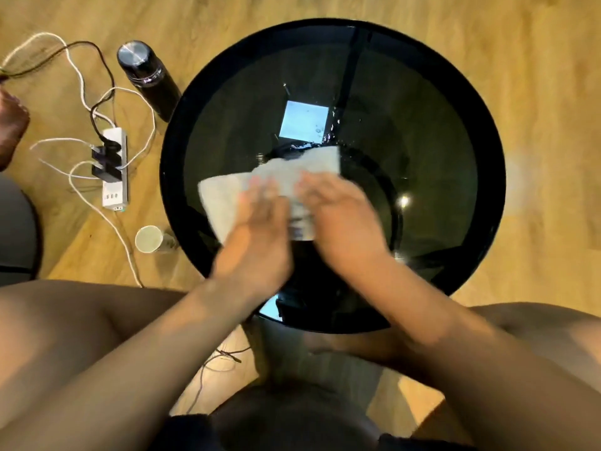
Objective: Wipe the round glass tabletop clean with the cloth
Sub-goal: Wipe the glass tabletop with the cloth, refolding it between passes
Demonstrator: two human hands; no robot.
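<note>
A round dark glass tabletop fills the middle of the head view. A pale grey cloth lies spread on its near centre. My left hand presses flat on the cloth's left part, fingers together and blurred by motion. My right hand lies flat on the cloth's right part. Water drops and a wet streak glisten on the glass just beyond the cloth's far edge. A bright square reflection shows on the glass behind the cloth.
On the wooden floor to the left stand a dark bottle, a white power strip with plugs and tangled cables, and a paper cup near the table rim. Someone's foot is at the far left. My knees flank the table.
</note>
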